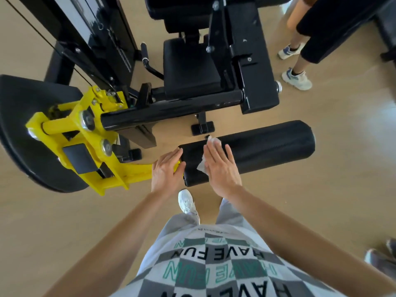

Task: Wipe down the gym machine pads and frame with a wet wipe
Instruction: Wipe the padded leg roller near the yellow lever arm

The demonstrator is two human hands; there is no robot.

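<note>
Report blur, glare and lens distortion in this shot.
Head view: wide-angle bending bows the machine frame near the edges; glare streaks the black bar and whitens the floor at right; shoes in the lower right corner are smeared; the wipe is sharp.

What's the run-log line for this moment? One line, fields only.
phase: wiping roller pad | right hand: flat, pressing wet wipe on pad | left hand: resting on yellow arm beside pad end
</note>
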